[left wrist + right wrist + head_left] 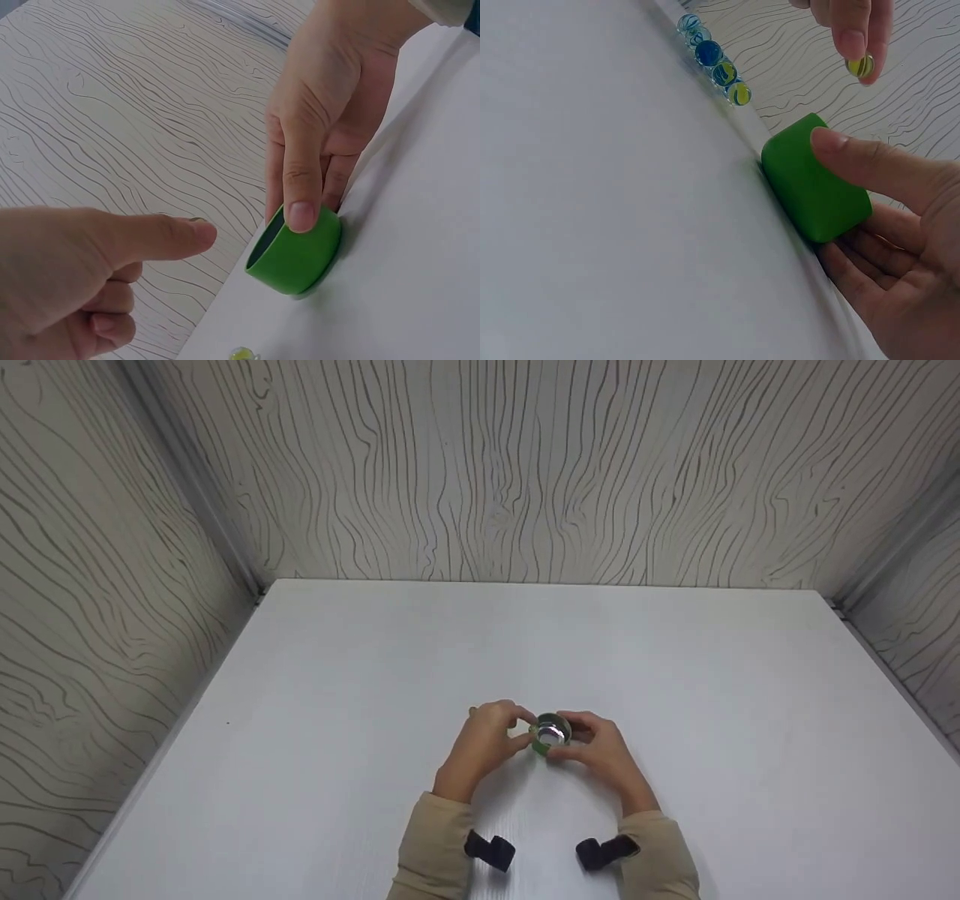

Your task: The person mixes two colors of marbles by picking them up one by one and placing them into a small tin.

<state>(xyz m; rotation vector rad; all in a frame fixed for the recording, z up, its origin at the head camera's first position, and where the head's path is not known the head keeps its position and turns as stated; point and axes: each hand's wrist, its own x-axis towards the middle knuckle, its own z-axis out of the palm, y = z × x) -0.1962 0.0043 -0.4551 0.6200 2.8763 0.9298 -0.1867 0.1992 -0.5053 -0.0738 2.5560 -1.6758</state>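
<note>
A small green cup [540, 748] with a shiny inside stands on the white table. My right hand [604, 746] grips it, thumb on the near wall and fingers round the far side. In the right wrist view the green cup [810, 180] shows its smooth outer wall under my thumb. My left hand [487, 739] is at the cup's left rim. Between its thumb and forefinger it pinches a clear marble [860, 66] with a yellow swirl, seen in the right wrist view. From the left wrist view, the left hand [67, 277] largely hides that marble.
Several glass marbles with blue and yellow swirls lie in a row [709, 54] on the table, beyond the cup in the right wrist view. One marble [241, 353] shows at the bottom of the left wrist view. Wood-grain panels [480, 472] enclose the white table [337, 660].
</note>
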